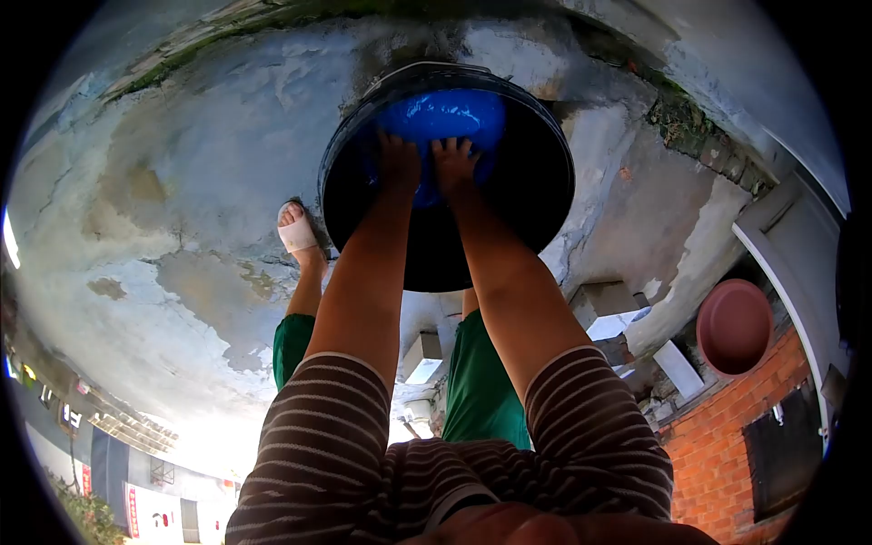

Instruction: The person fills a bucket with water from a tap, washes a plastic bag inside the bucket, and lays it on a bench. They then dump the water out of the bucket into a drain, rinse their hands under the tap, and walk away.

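And here we are, looking straight down into a big round black bucket [565, 173], both arms reaching in side by side, and at its far side sits the glossy blue material [445, 113], wet-looking and catching the light! The right hand [455, 165] is open, fingers spread and laid against the near part of the blue, with no grip to be seen. Just beside it, apart, the left hand [398, 162] is in deeper shadow, its fingertips at the blue too; how far open it is, or whether it has hold of any, I cannot tell. The bucket stands on worn, patchy concrete ground [209, 182], a thin handle [436, 64] lying along its far rim. Just outside on the left, there's a foot in a pale sandal [297, 235]! Striped sleeves [318, 409] and green legwear [481, 391] fill the near side, and over to the right, a reddish basin [734, 327] stands near an orange brick wall [718, 454]
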`<state>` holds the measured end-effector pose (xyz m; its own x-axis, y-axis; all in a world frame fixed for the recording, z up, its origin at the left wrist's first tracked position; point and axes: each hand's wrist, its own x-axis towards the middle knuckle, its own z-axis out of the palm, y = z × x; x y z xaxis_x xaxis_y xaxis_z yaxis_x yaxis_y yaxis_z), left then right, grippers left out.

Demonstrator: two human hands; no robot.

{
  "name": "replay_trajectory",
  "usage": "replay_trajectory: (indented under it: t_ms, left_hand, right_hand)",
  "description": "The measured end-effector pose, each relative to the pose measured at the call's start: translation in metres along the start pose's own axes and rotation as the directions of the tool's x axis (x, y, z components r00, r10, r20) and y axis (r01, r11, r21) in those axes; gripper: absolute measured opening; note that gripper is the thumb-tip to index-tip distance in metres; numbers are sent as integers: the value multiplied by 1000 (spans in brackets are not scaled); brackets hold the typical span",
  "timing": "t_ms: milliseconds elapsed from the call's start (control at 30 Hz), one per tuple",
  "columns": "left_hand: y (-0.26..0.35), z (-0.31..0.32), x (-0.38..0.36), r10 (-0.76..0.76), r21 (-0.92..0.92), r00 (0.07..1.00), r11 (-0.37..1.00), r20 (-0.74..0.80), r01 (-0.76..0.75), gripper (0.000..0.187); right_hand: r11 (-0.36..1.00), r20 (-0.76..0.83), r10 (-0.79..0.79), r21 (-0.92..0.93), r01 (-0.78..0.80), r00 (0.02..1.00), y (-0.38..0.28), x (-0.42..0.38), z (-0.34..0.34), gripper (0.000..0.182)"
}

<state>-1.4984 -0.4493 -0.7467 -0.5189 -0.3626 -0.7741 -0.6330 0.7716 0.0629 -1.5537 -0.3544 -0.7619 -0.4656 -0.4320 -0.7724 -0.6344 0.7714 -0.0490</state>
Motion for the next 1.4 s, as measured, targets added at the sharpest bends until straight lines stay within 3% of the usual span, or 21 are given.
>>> replay_trajectory:
  t_ms: [67,100,133,167,200,333,500,700,767,833,867,900,933,967,1033,1167,1200,1267,1367,1400]
  left_hand:
    - [0,23,11,34,-31,998,999,-52,-35,41]
    - [0,32,19,-5,-165,990,986,-138,-19,41]
    - [1,41,27,-43,-298,974,954,-223,-27,42]
    - [1,44,32,-40,-320,970,947,-240,-40,42]
    - [3,47,37,-41,-336,968,941,-246,-46,41]
    - [2,54,61,5,-222,997,975,-80,-23,41]
    - [-1,66,92,43,-168,996,985,83,-29,40]
    - [2,32,52,31,-216,965,976,262,27,40]
    - [3,7,15,18,-268,955,961,297,66,40]
    - [5,-13,-30,-13,-363,981,928,192,84,40]
    - [3,-19,-55,-26,-414,996,908,86,59,40]
    - [2,-25,-81,-38,-459,999,888,-21,24,40]
    - [1,-31,-110,-76,-535,971,843,-225,-57,40]
    - [-3,-47,-139,-92,-604,955,790,-281,-102,40]
    - [-8,-95,-196,-81,-668,914,708,-399,-229,42]
    - [-10,-177,-301,-3,-658,791,556,-612,-507,47]
    - [-9,-196,-320,35,-623,768,562,-639,-544,48]
    - [-6,-224,-349,170,-557,727,536,-665,-634,51]
    - [12,-237,-351,305,-558,664,369,-683,-743,51]
    - [16,-227,-336,284,-627,702,317,-653,-711,46]
  right_hand:
    - [999,-21,-27,22,27,999,2,8,7,43]
    - [999,-24,-27,18,27,999,6,20,22,43]
    - [964,-274,-35,243,105,961,12,38,45,36]
    - [874,-505,18,427,232,863,14,49,48,31]
    - [875,-510,18,424,233,860,16,55,53,31]
    - [972,-334,-4,219,81,943,12,60,71,30]
    - [995,-178,-15,93,32,984,15,82,93,30]
    - [992,125,13,125,-29,992,10,47,51,29]
    - [961,65,65,263,-80,996,5,12,25,28]
    - [890,-138,116,455,-41,984,1,-32,2,33]
    - [785,-321,200,618,45,926,-3,-58,-12,38]
    - [786,-331,196,616,53,923,-4,-81,-29,38]
    - [723,-407,221,678,132,886,-1,-108,-46,40]
    - [653,-473,251,726,213,844,1,-138,-65,42]
    - [312,-341,268,916,254,901,3,-194,-109,42]
    - [-168,-255,-24,954,248,967,-3,-305,-188,57]
    - [-165,-258,-25,954,251,966,-8,-329,-215,57]
    - [-236,-325,-103,926,294,940,-17,-363,-259,78]
    - [-269,-259,-52,934,236,965,-5,-343,-257,89]
    - [-293,-220,-69,937,191,973,5,-324,-246,82]
